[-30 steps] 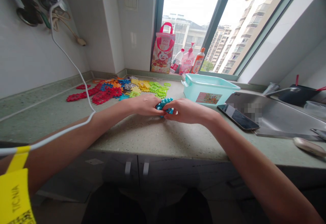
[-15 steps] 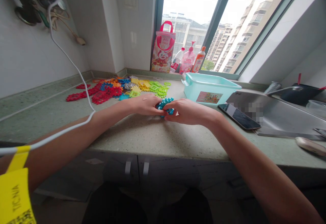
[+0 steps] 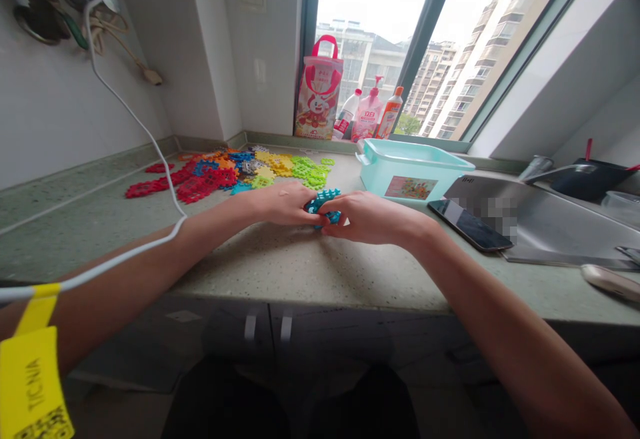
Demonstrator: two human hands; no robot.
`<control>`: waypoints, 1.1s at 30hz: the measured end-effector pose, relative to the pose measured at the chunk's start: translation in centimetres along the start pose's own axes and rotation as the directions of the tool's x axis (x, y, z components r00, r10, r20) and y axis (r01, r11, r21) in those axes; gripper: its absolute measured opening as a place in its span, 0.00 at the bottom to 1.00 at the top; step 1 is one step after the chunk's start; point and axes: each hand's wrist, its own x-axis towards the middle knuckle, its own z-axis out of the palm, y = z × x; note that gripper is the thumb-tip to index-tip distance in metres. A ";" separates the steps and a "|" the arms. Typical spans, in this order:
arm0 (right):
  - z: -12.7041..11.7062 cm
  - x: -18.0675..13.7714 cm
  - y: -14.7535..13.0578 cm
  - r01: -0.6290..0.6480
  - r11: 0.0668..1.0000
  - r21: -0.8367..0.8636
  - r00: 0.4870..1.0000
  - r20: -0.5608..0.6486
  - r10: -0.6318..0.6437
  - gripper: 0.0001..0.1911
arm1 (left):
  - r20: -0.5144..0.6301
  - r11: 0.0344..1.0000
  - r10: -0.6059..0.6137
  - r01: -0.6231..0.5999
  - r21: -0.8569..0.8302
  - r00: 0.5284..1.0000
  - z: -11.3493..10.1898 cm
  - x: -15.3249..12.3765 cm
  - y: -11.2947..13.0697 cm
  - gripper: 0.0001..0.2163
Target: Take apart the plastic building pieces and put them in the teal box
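Between your two hands, at the middle of the counter [image 3: 300,272]: a blue lattice cluster [image 3: 324,200], partly hidden by fingers, piece count unclear. Your left hand [image 3: 287,204] grips its left side; your right hand [image 3: 367,218] pinches it from the right. Beyond your left hand, a heap of lattice pieces [image 3: 270,164], red at left, lime green at right. Past your right hand, a turquoise tub [image 3: 376,176]; farther right, a dark phone [image 3: 469,224] beside the steel sink [image 3: 545,226].

Daylit window [image 3: 427,36] behind speckled counter [image 3: 280,266]; dark cabinets [image 3: 330,336] below.
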 end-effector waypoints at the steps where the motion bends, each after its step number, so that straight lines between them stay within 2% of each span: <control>1: 0.0 0.0 0.0 0.000 1.000 0.001 1.000 0.001 0.000 0.08 | 0.000 1.000 -0.001 0.001 -0.002 1.000 0.0 0.0 0.0 0.23; 9: -0.1 -0.1 -0.1 -0.006 1.000 0.003 1.000 0.010 0.006 0.09 | 0.020 0.999 -0.039 0.039 0.036 0.999 -0.2 -0.1 0.2 0.24; 19: -0.3 -0.5 -0.9 -0.011 0.999 -0.040 0.999 0.036 0.012 0.11 | 0.041 1.000 -0.005 0.005 0.016 0.999 -0.7 -0.1 0.7 0.23; 33: -0.3 -0.6 -0.8 -0.005 1.000 -0.027 1.000 0.019 0.005 0.09 | 0.048 1.000 -0.002 0.002 -0.015 0.999 -0.6 -0.1 0.7 0.22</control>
